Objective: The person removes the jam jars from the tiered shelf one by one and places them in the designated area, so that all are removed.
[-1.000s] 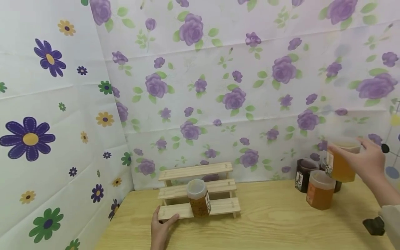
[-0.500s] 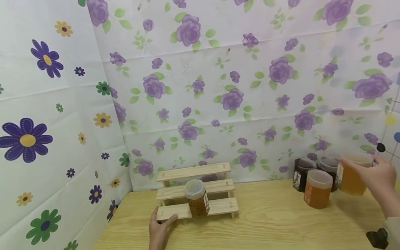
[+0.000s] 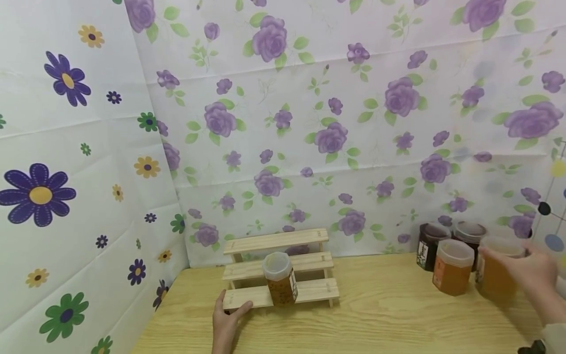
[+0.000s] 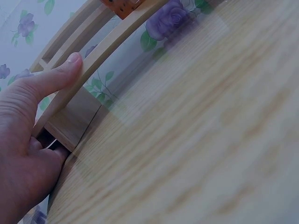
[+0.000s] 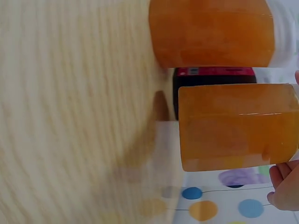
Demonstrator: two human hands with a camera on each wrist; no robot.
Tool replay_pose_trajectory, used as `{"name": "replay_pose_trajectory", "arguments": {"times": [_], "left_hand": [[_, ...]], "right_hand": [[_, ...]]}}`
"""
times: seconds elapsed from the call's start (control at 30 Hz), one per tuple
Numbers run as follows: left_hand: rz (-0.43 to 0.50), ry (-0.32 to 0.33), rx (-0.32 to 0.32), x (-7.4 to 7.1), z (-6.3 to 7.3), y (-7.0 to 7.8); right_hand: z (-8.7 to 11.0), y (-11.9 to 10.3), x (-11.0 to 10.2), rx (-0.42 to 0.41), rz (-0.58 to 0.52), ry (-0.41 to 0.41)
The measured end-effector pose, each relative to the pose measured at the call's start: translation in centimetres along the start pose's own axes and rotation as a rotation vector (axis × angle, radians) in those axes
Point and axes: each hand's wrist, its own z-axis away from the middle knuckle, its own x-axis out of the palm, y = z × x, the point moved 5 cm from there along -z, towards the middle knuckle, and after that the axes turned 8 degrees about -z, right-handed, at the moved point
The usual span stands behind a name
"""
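Observation:
My left hand (image 3: 225,322) grips the left end of the lowest tier of a three-tier wooden rack (image 3: 309,291); in the left wrist view the thumb lies on the slat and fingers reach beneath. On that tier stands a speckled reddish-brown jar (image 3: 281,285) with a pale translucent lid. At the right, my right hand (image 3: 532,268) holds an amber honey jar (image 3: 497,273) near its lid. The same honey jar (image 5: 238,128) looks upright in the right wrist view; whether its base touches the table, I cannot tell. Just left of it stands an orange jar (image 3: 452,273).
Behind the orange jar are two dark jars, one at the left (image 3: 426,253) and one partly hidden (image 3: 470,231). All stand on a wood-grain table (image 3: 380,305) against a flowered cloth wall (image 3: 300,206). Another flowered cloth (image 3: 97,275) borders the left side.
My right hand has lowered the honey jar from above the other jars to near table level, slightly right. My left hand has stayed on the rack.

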Motion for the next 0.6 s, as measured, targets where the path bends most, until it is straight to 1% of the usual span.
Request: {"name": "replay_pose_trajectory", "arguments": {"times": [0.27, 0.37, 0.47, 0.6], "left_hand": [[0.002, -0.003, 0.002, 0.0, 0.0, -0.1], [0.010, -0.010, 0.000, -0.1, 0.0, 0.0], [0.013, -0.020, -0.003, 0.0, 0.1, 0.1], [-0.008, -0.017, -0.005, -0.2, 0.0, 0.0]], "right_hand": [[0.0, 1.3, 1.0, 0.076, -0.014, -0.007], [-0.3, 1.6, 1.3, 0.088, -0.022, -0.019], [-0.7, 1.9, 1.4, 0.066, 0.021, -0.060], [-1.4, 1.8, 1.4, -0.023, 0.104, -0.136]]}}
